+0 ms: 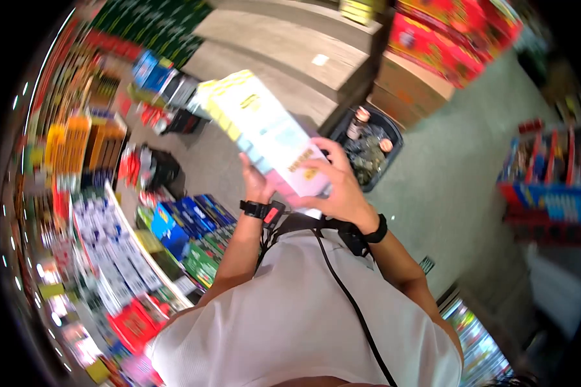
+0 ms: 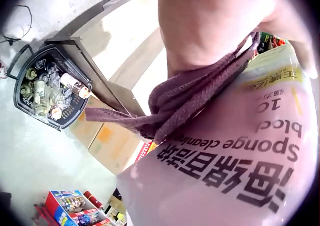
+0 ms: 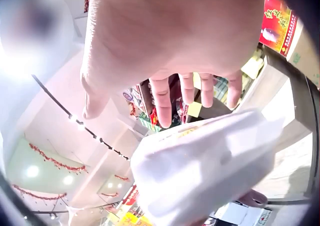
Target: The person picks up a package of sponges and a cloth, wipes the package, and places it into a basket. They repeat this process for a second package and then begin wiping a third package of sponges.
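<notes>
Both hands' fingers are wrapped around a long pack of sponge blocks (image 1: 268,135): the left hand (image 1: 257,182) grips its underside and the right hand (image 1: 339,187) clasps its near end. The pack is held tilted in the air at chest height (printed "Sponge cleaning block"). Below it, on the floor, stands a black basket (image 1: 394,138) of bottles, beside a pale bench (image 1: 284,51).

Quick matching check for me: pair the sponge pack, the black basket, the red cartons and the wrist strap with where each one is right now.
1 sponge pack
2 black basket
3 red cartons
4 wrist strap

a on the floor, holding bottles
b on the left forearm
c held in both hands
d stacked on brown boxes

Pairs: 1-c, 2-a, 3-d, 4-b
</notes>
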{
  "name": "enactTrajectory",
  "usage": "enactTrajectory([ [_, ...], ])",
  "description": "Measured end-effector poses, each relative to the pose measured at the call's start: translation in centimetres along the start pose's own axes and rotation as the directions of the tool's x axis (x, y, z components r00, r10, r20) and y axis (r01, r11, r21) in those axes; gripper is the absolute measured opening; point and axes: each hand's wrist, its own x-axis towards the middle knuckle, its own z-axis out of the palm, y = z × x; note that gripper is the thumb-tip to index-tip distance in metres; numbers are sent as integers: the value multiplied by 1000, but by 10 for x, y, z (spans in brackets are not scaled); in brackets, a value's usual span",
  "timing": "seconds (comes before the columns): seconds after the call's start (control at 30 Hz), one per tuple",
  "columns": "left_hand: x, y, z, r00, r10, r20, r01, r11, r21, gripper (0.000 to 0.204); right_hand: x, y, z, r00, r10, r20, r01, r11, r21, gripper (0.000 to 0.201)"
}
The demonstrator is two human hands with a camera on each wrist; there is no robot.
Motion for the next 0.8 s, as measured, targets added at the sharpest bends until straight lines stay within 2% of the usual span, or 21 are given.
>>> enactTrajectory([
  [0.07, 1, 5, -2, 998, -15, 53, 19, 998, -66, 88, 33, -2, -1, 996, 63, 64, -63, 998, -5, 78],
  [0.1, -1, 6, -8, 999, 32, 26, -30, 996, -84, 88, 43, 5, 6, 985, 106, 134, -108, 994, 7, 93],
  [0.13, -12, 3, -13, 999, -3, 48, 8, 995, -97, 87, 43, 4, 12, 972, 143, 189, -135, 989, -53, 103],
  [0.17, -12, 3, -20, 997, -46, 63, 53, 993, -106, 85, 51, 7, 20, 967, 123, 225, -113, 992, -54, 110],
  [0.2, -11, 3, -27, 999, -6, 37, 11, 993, -119, 85, 60, 13, 29, 960, 102, 259, -92, 994, -50, 117],
  [0.27, -26, 7, -40, 997, -44, 58, 48, 997, -63, 83, 59, 14, 57, 951, 64, 304, -55, 998, -39, 118],
  [0.33, -60, 29, -46, 996, 18, 87, -9, 995, -97, 78, 45, -9, 96, 941, 19, 339, -7, 999, -37, 119],
  [0.4, -80, 54, -53, 996, 78, 53, -70, 986, -150, 74, 42, -23, 133, 947, 62, 314, -72, 997, 19, 116],
  [0.47, -99, 76, -69, 992, 121, 30, -113, 976, -184, 72, 35, -35, 166, 942, 34, 335, -35, 999, -3, 114],
  [0.53, -116, 96, -87, 994, 95, 47, -75, 942, -327, 69, 26, -49, 195, 936, -62, 348, 77, 997, -29, 114],
  [0.57, -120, 105, -98, 994, 104, 43, -84, 939, -333, 69, 21, -59, 207, 933, -81, 351, 94, 995, -21, 112],
  [0.63, -124, 129, -123, 982, 191, -7, -187, 950, -252, 64, 19, -72, 230, 918, -49, 394, 73, 996, -46, 111],
  [0.67, -130, 137, -131, 977, 211, -12, -207, 946, -249, 64, 18, -79, 241, 904, -13, 427, 49, 996, -72, 111],
  [0.7, -135, 142, -135, 978, 196, -78, -207, 964, -169, 60, 18, -81, 252, 908, -2, 418, 49, 994, -101, 110],
  [0.73, -138, 146, -139, 972, 184, -148, -199, 976, -92, 55, 22, -80, 261, 915, -60, 399, 117, 986, -121, 107],
  [0.8, -144, 144, -160, 966, 215, -145, -227, 971, -75, 52, 36, -79, 278, 927, -109, 358, 151, 984, -93, 105],
])
